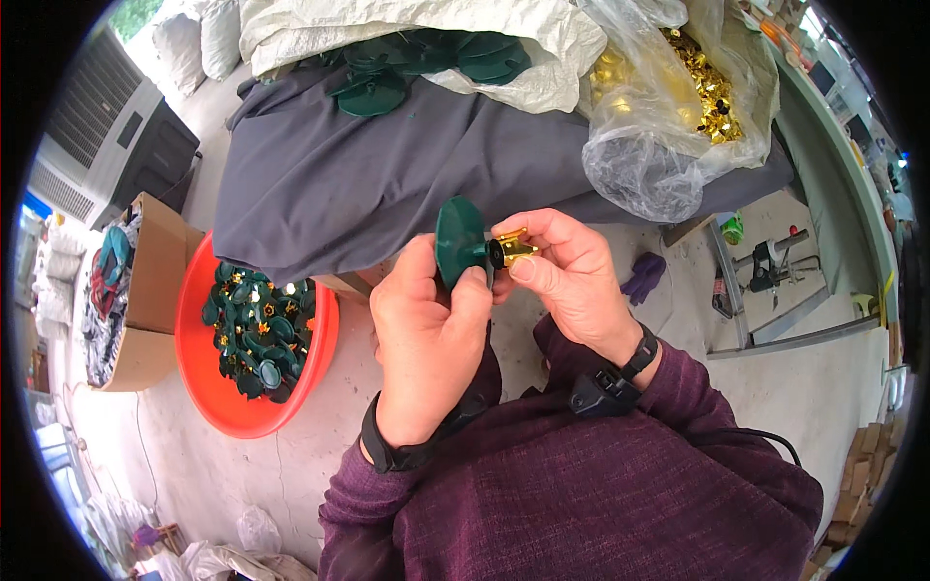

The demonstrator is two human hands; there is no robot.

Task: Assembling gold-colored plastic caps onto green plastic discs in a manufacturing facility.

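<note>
In front of my chest, my left hand [421, 320] is closed on a dark green disc [457, 235] with a short stem, its face turned to the side. My right hand [579, 279] pinches a shiny gold piece [519, 248] between thumb and fingers. A small black ring [496, 254] sits between the disc's stem and the gold piece. The two parts meet there, but how firmly they are joined I cannot tell.
Grey cloth [387, 184] covers the table ahead. On it lie a white sack [552, 48] of green discs [373, 92] and a clear plastic bag [644, 169] of gold pieces [715, 97]. A red tub [325, 339] at left holds green discs with gold pieces; a cardboard box [155, 290] stands beyond.
</note>
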